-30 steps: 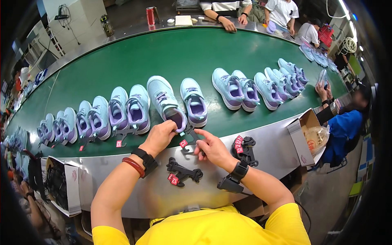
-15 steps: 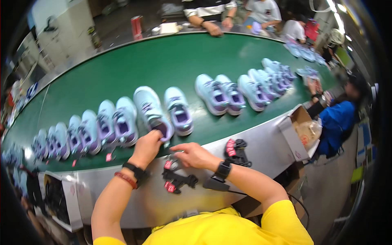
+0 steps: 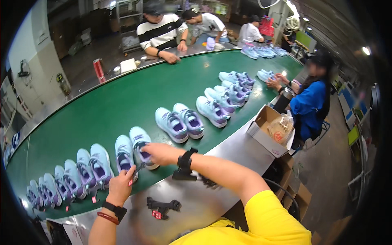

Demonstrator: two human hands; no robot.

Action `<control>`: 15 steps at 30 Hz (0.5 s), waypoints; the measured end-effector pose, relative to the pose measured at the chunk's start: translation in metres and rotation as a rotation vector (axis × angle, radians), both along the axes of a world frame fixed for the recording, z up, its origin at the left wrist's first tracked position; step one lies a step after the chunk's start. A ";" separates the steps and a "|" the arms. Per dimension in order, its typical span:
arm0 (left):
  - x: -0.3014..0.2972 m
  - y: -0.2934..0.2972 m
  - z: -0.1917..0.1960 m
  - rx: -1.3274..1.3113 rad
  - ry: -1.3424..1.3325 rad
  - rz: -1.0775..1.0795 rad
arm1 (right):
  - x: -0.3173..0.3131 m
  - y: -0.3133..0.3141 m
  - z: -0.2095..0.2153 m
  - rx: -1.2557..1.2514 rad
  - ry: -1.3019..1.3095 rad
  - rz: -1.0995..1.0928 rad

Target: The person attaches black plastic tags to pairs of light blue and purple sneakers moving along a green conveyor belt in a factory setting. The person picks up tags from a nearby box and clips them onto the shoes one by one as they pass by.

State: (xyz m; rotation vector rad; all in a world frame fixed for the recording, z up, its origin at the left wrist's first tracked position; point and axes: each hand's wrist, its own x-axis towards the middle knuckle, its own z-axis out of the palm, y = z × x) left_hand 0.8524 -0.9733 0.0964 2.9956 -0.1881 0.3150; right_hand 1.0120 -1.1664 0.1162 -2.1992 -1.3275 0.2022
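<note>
Since the earlier frame, the right hand (image 3: 160, 153) had moved onto one pale-blue shoe (image 3: 140, 135), fingers bent at its opening, their grip unclear. The left hand (image 3: 119, 188) had thumb and forefinger close together beside a dark hanger (image 3: 141, 166); whether they pinched it couldn't be told. Both hands were at the heel end of that purple-lined shoe and its matching neighbour (image 3: 123, 151). Farther out rightward, an open carton (image 3: 260, 138) held a translucent bag (image 3: 281, 127).
</note>
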 end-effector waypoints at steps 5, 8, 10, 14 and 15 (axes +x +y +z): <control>0.008 -0.006 -0.004 -0.226 0.094 0.101 | 0.028 -0.003 -0.042 -0.162 -0.095 0.235; 0.013 -0.005 -0.009 -0.267 0.139 0.120 | 0.022 -0.006 -0.030 -0.097 -0.237 0.223; 0.014 -0.006 -0.009 -0.266 0.133 0.119 | 0.019 -0.006 -0.022 -0.074 -0.383 0.236; 0.011 -0.006 -0.008 -0.259 0.146 0.147 | 0.018 0.000 -0.016 -0.096 -0.551 0.256; 0.011 -0.007 -0.007 -0.255 0.146 0.148 | 0.018 0.001 -0.015 -0.099 -0.566 0.249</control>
